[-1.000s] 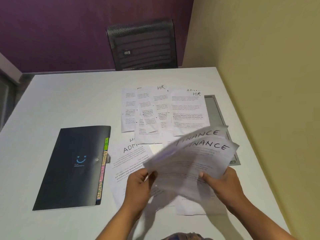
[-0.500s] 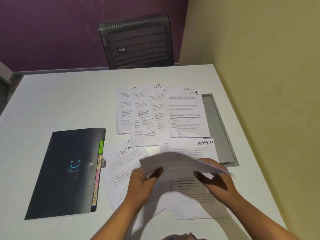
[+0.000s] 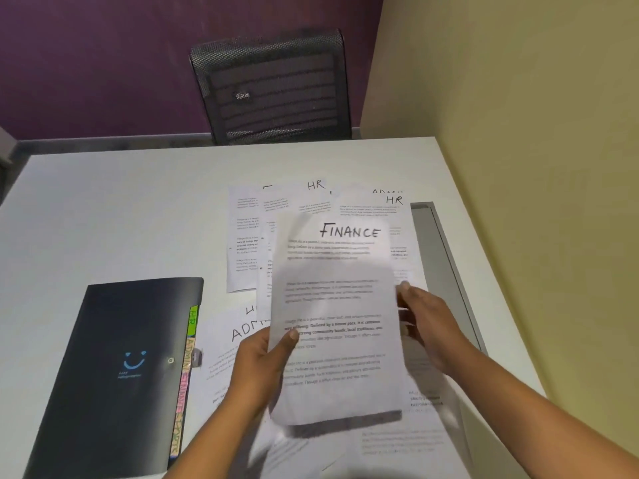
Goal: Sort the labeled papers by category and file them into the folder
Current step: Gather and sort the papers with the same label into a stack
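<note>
I hold a small stack of papers marked FINANCE [image 3: 337, 305] upright above the table, its lower edge raised off the sheets below. My left hand [image 3: 262, 364] grips its left edge, thumb on the front. My right hand [image 3: 427, 326] holds its right edge, fingers behind the sheets. Behind the stack lie sheets labeled HR [image 3: 313, 195] in an overlapping row. A sheet labeled ADMIN [image 3: 228, 354] lies beneath my left hand. The black folder [image 3: 121, 368] lies shut at the left, with colored index tabs [image 3: 185, 375] along its right edge.
A grey tray-like panel [image 3: 446, 257] sits at the table's right side near the yellow wall. A black mesh chair [image 3: 273, 88] stands behind the white table [image 3: 121, 209]. More printed sheets [image 3: 415, 440] lie under my right forearm.
The FINANCE papers went from fanned and tilted, then flat, to gathered upright into one squared stack facing me. Both hands shifted to its side edges.
</note>
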Action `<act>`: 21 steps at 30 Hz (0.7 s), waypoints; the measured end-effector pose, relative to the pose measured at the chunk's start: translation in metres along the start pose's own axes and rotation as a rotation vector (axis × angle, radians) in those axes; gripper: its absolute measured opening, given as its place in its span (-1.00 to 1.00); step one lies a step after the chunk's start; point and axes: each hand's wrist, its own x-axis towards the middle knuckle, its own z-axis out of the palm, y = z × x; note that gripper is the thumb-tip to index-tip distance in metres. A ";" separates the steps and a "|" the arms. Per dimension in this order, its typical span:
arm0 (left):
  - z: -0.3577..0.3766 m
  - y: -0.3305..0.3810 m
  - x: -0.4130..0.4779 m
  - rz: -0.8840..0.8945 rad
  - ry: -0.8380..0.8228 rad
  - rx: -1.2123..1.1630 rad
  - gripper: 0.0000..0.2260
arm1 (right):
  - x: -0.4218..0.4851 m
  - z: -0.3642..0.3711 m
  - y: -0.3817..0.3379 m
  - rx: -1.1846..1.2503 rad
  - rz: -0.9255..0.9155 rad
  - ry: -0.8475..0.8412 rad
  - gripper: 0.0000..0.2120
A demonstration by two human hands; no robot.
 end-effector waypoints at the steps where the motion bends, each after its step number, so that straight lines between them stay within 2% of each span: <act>1: -0.001 -0.001 0.004 -0.009 0.023 -0.026 -0.86 | 0.014 -0.002 -0.003 0.056 0.042 0.053 -0.68; 3: -0.004 -0.001 0.013 -0.034 0.068 -0.083 -0.88 | 0.048 -0.011 -0.004 -0.001 0.051 0.191 -0.69; 6: -0.007 -0.003 0.029 -0.071 0.123 -0.157 -0.88 | 0.097 -0.026 0.003 -0.390 -0.028 0.328 -0.67; 8: -0.010 -0.007 0.041 -0.088 0.163 -0.177 -0.88 | 0.119 -0.031 0.005 -0.653 0.026 0.380 -0.70; 11: -0.017 -0.016 0.061 -0.114 0.213 -0.205 -0.87 | 0.138 -0.029 0.006 -0.876 0.116 0.378 -0.50; 14: -0.024 -0.029 0.085 -0.170 0.243 -0.242 -0.82 | 0.146 -0.022 0.004 -0.940 0.162 0.379 -0.34; 16: -0.027 -0.039 0.098 -0.202 0.254 -0.228 -0.81 | 0.150 -0.017 0.003 -0.913 0.189 0.362 -0.30; 17: -0.029 -0.044 0.104 -0.217 0.261 -0.221 -0.81 | 0.152 -0.015 0.002 -0.864 0.196 0.349 -0.34; 21: -0.035 -0.059 0.117 -0.267 0.281 -0.172 -0.89 | 0.156 -0.013 0.004 -0.738 0.227 0.334 -0.69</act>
